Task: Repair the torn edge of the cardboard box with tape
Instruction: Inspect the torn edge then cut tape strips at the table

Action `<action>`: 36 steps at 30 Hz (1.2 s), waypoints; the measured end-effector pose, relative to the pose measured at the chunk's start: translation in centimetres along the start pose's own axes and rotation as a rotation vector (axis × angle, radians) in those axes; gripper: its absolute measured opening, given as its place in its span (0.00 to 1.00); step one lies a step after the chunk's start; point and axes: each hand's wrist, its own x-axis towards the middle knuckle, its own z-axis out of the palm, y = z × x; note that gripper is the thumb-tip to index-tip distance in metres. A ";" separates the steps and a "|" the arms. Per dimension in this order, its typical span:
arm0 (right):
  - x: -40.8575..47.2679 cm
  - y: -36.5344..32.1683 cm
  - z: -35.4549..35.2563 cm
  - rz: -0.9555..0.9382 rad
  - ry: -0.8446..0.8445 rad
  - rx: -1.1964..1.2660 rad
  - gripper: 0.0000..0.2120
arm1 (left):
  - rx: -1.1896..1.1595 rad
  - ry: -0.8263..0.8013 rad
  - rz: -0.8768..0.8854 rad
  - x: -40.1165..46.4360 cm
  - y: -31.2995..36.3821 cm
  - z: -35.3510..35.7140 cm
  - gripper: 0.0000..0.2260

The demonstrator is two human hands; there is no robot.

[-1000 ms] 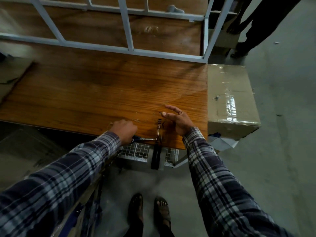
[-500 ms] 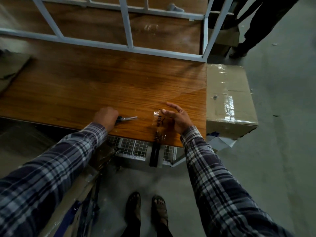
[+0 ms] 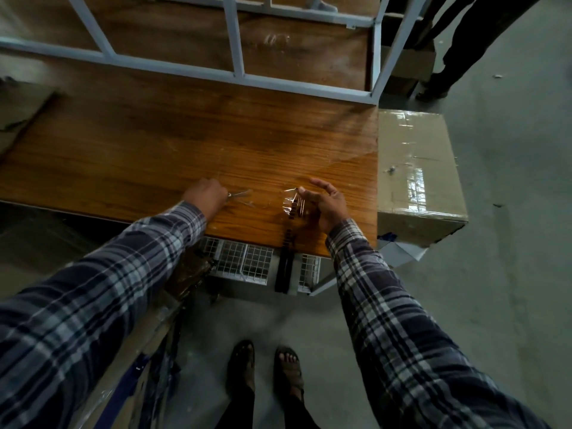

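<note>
Brown tape-wrapped cardboard box (image 3: pixel 414 168) untouched beside table; right hand (image 3: pixel 325 202) pinching clear tape strip (image 3: pixel 292 201), left hand (image 3: pixel 205 195) gripping probably scissors (image 3: pixel 240 195); risks self-sticking.

Wooden workbench in a concrete-floored workshop.
Brown wood-grain tabletop (image 3: pixel 185 140) backed by a pale blue metal frame (image 3: pixel 235 41); white wire-mesh rack (image 3: pixel 244 261) slung under the near edge, a black strap (image 3: pixel 284 270) hanging in front of it. Grey concrete floor (image 3: pixel 510 243) to the right, with dark trouser legs and shoes of a bystander (image 3: pixel 458 48) at the top right corner. Sandalled feet (image 3: pixel 266 366) seen below, between two plaid sleeves (image 3: pixel 402 335).
</note>
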 end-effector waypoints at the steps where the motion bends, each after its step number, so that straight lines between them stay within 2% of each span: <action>1: 0.0 0.0 0.0 0.000 0.008 0.005 0.25 | -0.010 0.007 0.004 0.2 0.0 -0.1 0.07; 5: 0.0 0.1 -0.1 -0.001 0.059 0.063 0.22 | 0.023 0.118 0.050 0.1 0.5 -0.6 0.07; 8: 0.6 -2.0 -1.1 -0.033 0.155 0.215 0.27 | -0.015 0.203 0.061 0.0 0.9 -0.3 0.07; 11: -0.1 -5.1 -1.5 -0.048 0.139 0.012 0.25 | -0.087 0.258 0.045 -0.6 1.3 -0.1 0.10; 14: -0.5 -5.8 -2.2 -0.015 0.093 -0.005 0.23 | -0.212 0.375 0.035 -1.2 2.5 0.6 0.14; 18: -1.4 -4.7 -3.2 0.034 0.051 0.043 0.24 | -0.537 0.501 0.068 -1.6 4.2 1.6 0.10; 21: -1.8 -4.5 -2.9 0.070 0.001 0.052 0.28 | -0.704 0.443 0.089 -2.0 6.2 1.6 0.18; 23: -2.4 -4.7 -2.4 0.098 -0.038 0.091 0.26 | -0.817 0.391 0.079 -2.2 7.5 1.3 0.24; 27: -4.0 -5.3 -1.3 0.141 -0.121 0.198 0.20 | -1.299 0.304 -0.045 -3.1 9.5 -0.2 0.32; 29: -4.7 -5.3 -0.8 0.154 -0.139 0.221 0.20 | -1.540 0.280 -0.054 -4.0 10.1 -0.8 0.32; 32: -5.9 -5.3 0.1 0.150 -0.159 0.198 0.21 | -1.708 0.336 -0.064 -4.8 10.5 -1.2 0.28; 36: -7.1 -4.7 1.3 0.156 -0.212 0.226 0.07 | -1.830 0.463 -0.176 -5.8 10.3 -1.5 0.23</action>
